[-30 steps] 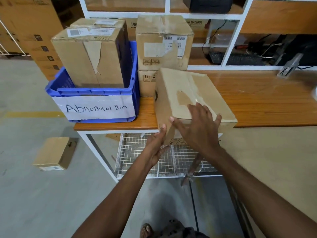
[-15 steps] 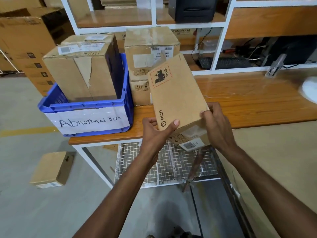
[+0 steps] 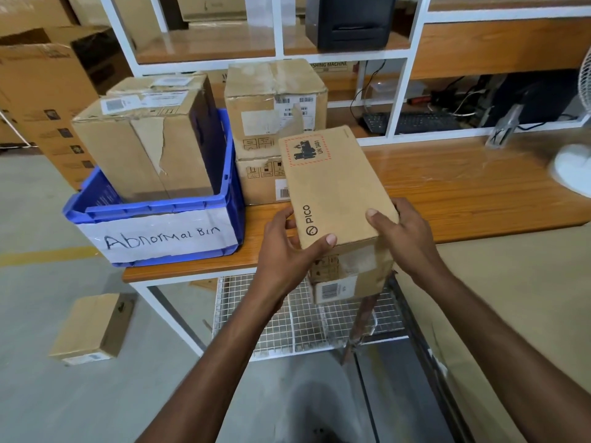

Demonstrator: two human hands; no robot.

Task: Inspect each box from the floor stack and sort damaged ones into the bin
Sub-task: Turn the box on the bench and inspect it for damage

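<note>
I hold a brown cardboard box marked PICO over the front edge of the wooden table. My left hand grips its near left corner, thumb on the top face. My right hand grips its near right side, thumb on top. A barcode label shows on the face turned toward me. The blue bin, labelled "Abnormal Bin", stands at the table's left end and holds a torn box with another behind it. One small box lies on the floor to the left.
Two stacked boxes stand on the table just behind the held box, right of the bin. A white fan base sits at the table's right edge. White shelving with a keyboard rises behind. A wire mesh rack lies under the table.
The box has been turned from its wide face to the PICO-marked face and now lies flatter in both hands. My right thumb has come onto the top face.
</note>
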